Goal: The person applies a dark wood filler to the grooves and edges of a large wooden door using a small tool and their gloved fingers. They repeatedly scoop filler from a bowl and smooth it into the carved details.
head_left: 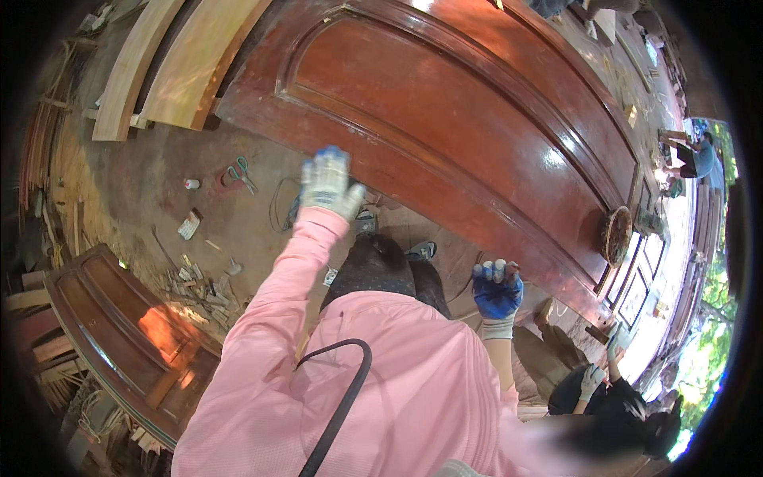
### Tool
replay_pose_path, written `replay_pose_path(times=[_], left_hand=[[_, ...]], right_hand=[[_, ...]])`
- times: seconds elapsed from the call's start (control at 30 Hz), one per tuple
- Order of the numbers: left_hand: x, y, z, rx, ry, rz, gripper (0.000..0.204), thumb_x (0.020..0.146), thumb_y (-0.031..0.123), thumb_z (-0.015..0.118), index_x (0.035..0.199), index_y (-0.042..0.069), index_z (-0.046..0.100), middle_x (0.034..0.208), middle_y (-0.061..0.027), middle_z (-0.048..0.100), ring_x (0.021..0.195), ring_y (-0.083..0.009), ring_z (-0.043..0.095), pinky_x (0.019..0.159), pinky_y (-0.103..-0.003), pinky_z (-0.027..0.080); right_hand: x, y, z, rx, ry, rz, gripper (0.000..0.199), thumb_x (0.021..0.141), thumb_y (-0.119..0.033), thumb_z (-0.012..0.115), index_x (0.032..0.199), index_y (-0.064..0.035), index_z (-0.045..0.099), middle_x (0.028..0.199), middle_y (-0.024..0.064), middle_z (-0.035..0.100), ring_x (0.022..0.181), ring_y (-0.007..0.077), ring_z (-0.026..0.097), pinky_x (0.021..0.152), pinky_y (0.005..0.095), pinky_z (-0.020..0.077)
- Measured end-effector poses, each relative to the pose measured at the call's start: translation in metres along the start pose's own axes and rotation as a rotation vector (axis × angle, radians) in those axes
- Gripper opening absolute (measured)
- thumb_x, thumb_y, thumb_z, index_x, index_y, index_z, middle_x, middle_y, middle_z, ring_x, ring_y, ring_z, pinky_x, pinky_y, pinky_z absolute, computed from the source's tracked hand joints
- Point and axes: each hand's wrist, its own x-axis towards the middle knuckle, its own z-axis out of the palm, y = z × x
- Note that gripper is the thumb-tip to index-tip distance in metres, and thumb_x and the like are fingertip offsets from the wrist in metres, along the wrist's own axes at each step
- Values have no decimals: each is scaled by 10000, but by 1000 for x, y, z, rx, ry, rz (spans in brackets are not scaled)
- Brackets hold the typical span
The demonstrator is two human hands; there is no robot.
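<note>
My left hand (327,184), in a white glove with blue fingertips, is flat with its fingers stretched out at the near edge of a large reddish-brown panelled wooden door (445,103). I cannot tell whether it touches the wood. My right hand (497,294), in a glove with a blue palm, is beside the same edge farther right. Its palm is turned up and its fingers are curled in; anything inside them is hidden. The door lies flat before me, its surface glossy in places. A round brown basket-like object (616,237) stands on its right end.
On the ground to the left are green-handled scissors (242,174), a small white container (191,184) and wood scraps (203,290). Pale curved boards (187,71) lie at upper left; a second panelled door (119,326) is at lower left. A gloved co-worker (612,405) is close on my right.
</note>
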Motion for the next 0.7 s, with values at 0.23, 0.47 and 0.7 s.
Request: replay_pose_path(times=[0.23,0.47,0.7], left_hand=[[-1,-129,80,-772,469,-830,736,1011,575,500,1552,81,423,1589,-177,435,1418,-331,440,1170,-543,302],[31,-47,47,-2167,673,-922,892,971,733,401,1614,120,325,1655,-145,339,1489,-301,360,1212,-481,260],[27,-16,24,-2224,768,-921,853,1012,681,369,1643,122,231,1696,-142,235,1543,-308,269,1249,-473,201]], right_hand=[[86,49,39,-509,107,223,307,989,-128,613,1278,-39,660,1042,110,659,996,234,632,1005,392,502],[191,152,140,-1439,-397,122,247,961,-139,661,1173,-42,742,1030,73,692,1003,236,612,901,353,483],[239,236,146,-1915,-668,-396,247,903,-116,692,1133,-136,781,932,62,662,947,269,549,865,380,454]])
